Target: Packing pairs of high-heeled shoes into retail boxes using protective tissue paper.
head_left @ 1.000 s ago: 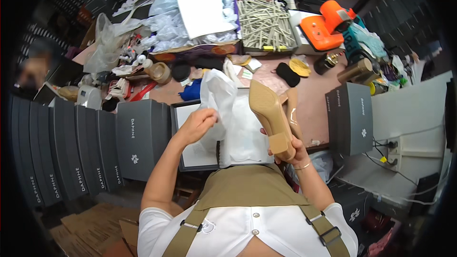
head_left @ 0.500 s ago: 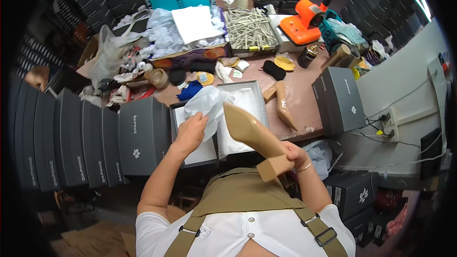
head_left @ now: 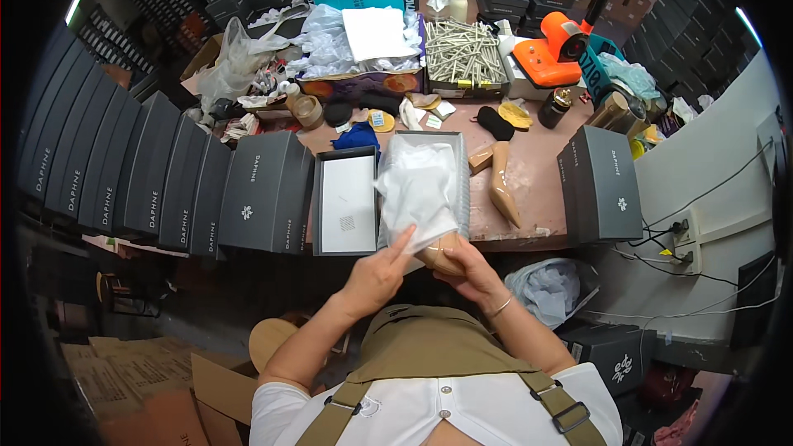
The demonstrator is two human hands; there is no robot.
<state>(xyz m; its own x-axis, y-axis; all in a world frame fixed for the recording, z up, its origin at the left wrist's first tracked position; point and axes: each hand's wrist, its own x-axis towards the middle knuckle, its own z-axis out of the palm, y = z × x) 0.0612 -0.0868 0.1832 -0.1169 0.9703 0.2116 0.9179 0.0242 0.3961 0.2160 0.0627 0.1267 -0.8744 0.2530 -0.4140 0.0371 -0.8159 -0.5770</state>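
Observation:
My right hand (head_left: 473,275) grips a tan patent high-heeled shoe (head_left: 442,254) by its heel end. A thin white bag (head_left: 420,186) covers the front of the shoe, and the toe is hidden. My left hand (head_left: 377,281) is closed on the bag's near edge, beside the shoe. Beneath them lies an open grey shoebox (head_left: 463,157) with pale paper lining. Its white-lined lid or second half (head_left: 348,190) rests just to the left. A second tan heeled shoe (head_left: 501,186) lies on its side on the table, right of the box.
Closed dark shoeboxes (head_left: 263,186) stand in a row along the left; another dark shoebox (head_left: 600,182) is at right. Behind are a box of pale sticks (head_left: 462,49), crumpled paper (head_left: 322,41) and an orange device (head_left: 545,62). A plastic bag (head_left: 541,289) hangs below the table edge.
The bag in my left hand has come over the front of the shoe. The shoe has turned and moved lower, and both hands are now close together. The view has shifted slightly.

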